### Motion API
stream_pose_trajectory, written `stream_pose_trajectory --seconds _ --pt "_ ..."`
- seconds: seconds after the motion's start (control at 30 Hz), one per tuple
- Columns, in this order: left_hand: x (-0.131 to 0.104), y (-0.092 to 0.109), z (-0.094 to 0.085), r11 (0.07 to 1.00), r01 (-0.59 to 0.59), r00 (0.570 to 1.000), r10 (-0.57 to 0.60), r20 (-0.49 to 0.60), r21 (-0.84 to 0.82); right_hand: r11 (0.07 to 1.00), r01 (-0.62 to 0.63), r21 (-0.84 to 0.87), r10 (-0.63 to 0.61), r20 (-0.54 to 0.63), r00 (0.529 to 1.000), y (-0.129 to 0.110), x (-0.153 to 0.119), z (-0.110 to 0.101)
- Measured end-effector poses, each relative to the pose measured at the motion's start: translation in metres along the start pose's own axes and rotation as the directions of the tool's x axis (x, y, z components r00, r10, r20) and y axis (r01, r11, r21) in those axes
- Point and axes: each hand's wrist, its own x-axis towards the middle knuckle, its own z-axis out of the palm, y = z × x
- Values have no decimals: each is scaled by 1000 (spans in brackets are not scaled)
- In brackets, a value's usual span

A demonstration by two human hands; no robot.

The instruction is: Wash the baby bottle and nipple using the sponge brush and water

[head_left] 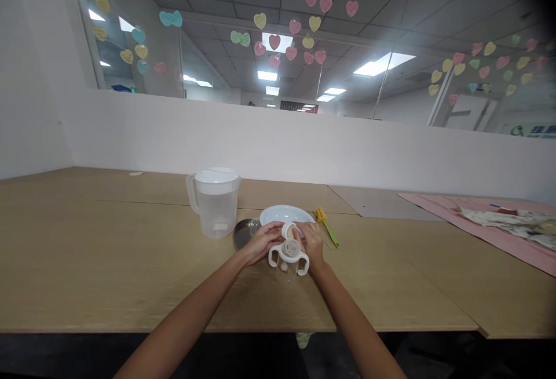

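Between my two hands is a small white ring-shaped cap (288,230). The fingers of my left hand (262,242) are closed on its left side. My right hand (313,242) grips it from the right, its thumb against the opening. Just below and nearer to me, a clear baby bottle (286,272) with two white side handles stands upright on the table; a translucent round piece sits at its top. A clear dome-shaped cover (255,226) lies by my left fingertips, on a round metal tray (240,238). Behind my hands is a white basin (282,212).
A translucent lidded pitcher (217,211) stands at the back left of the wooden table (130,263). Right of the basin lies a yellow brush with a green handle (332,234). Farther right, a pink cloth (438,208) bears several items. A white wall (260,141) closes off the back.
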Motion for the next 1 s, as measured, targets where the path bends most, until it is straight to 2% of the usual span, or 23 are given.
stream_pose_trajectory --seconds 0.1,0.23,0.33,0.4,0.5,0.6,0.77,0.87,1.0 --pt "-3 5 4 1000 -2 1000 2 13 9 998 -52 45 54 -44 998 -1 -1 2" --pt "-6 10 10 972 -62 996 77 -54 227 994 -57 95 66 -93 993 -1 -4 4" --pt "-5 10 11 900 -180 962 246 -121 397 992 -25 127 39 -106 994 -2 -5 6" --pt "-4 10 11 830 -271 923 368 -114 487 991 -20 134 34 -104 994 -3 -5 7" --pt "-3 10 10 741 -314 893 442 -80 594 991 -55 123 64 -75 995 -5 -4 7" --pt "-3 11 10 729 -292 887 448 -109 619 991 -85 102 88 -29 996 -6 -2 7" --pt "-1 11 15 841 -203 913 348 -214 502 984 -139 109 143 -27 989 -8 0 7" --pt "-1 12 19 871 -173 909 321 -266 459 978 -171 119 173 -14 985 -9 0 8" --pt "-2 14 23 877 -171 912 313 -265 449 972 -194 135 197 -9 980 -9 0 9"
